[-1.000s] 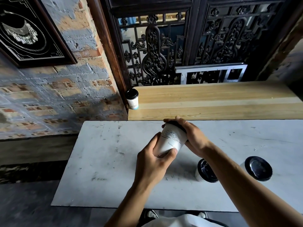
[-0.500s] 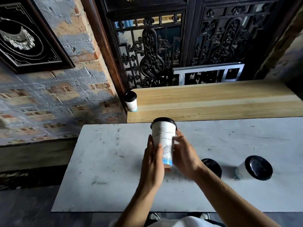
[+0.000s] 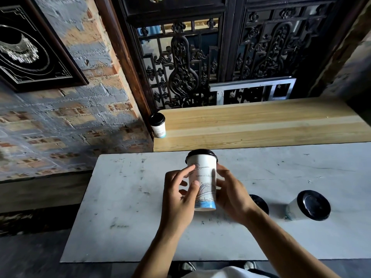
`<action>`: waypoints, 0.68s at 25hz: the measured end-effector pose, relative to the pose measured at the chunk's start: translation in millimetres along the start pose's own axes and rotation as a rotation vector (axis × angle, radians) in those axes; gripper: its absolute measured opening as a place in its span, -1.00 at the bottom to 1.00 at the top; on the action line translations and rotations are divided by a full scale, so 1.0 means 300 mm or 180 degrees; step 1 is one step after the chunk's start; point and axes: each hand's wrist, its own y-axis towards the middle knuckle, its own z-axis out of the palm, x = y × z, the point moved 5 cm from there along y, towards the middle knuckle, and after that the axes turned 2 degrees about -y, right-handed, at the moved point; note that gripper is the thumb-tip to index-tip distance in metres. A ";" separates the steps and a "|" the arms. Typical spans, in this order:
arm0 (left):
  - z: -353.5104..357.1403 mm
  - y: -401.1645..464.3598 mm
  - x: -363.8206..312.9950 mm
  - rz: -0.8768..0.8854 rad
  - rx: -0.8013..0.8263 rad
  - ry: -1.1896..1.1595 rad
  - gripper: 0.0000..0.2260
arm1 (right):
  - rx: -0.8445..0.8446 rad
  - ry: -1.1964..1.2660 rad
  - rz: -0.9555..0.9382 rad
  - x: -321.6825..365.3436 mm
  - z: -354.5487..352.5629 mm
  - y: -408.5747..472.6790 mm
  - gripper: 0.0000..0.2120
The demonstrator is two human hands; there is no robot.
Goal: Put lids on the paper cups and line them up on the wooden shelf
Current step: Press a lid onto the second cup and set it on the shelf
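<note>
White paper cup with blue base band, bridge drawing and black plastic lid (image 3: 202, 180): frame centre, upright, lifted clear of white scuffed table (image 3: 124, 207). Left hand (image 3: 178, 199) and right hand (image 3: 230, 194) clasp its wall from either side, fingers wrapped. Likely light, thin-walled, crushable; hold mid-wall gently, not by lid. Lidded white cup (image 3: 158, 125) already on pale wooden shelf (image 3: 261, 125), its left end, upper centre. Two more black-lidded cups, one (image 3: 260, 203) behind right wrist, one (image 3: 309, 205) at right.
</note>
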 end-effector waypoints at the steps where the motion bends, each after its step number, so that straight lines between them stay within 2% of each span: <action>1: -0.002 0.002 -0.003 0.0031 -0.0019 -0.0031 -0.71 | -0.0087 0.0078 0.0038 0.000 -0.006 0.002 -0.62; 5: -0.015 0.000 -0.012 0.0165 -0.0068 -0.0013 -0.71 | -0.0113 -0.0148 -0.0132 0.029 -0.010 -0.008 -0.63; 8: -0.015 -0.019 -0.009 0.0291 -0.0063 -0.0046 -0.73 | 0.0036 -0.0498 -0.0208 0.040 -0.011 -0.012 -0.53; 11: -0.028 -0.021 -0.005 0.0172 -0.0138 -0.0112 -0.71 | -0.0013 -0.0477 -0.0235 0.041 -0.012 -0.021 -0.54; 14: -0.045 -0.010 -0.009 0.0060 -0.0253 -0.0189 -0.79 | -0.0042 -0.0444 -0.0218 0.036 -0.011 -0.026 -0.58; 17: -0.050 0.002 -0.013 -0.0033 -0.0257 -0.0313 -0.78 | -0.0015 -0.0507 -0.0326 0.056 0.011 -0.036 -0.53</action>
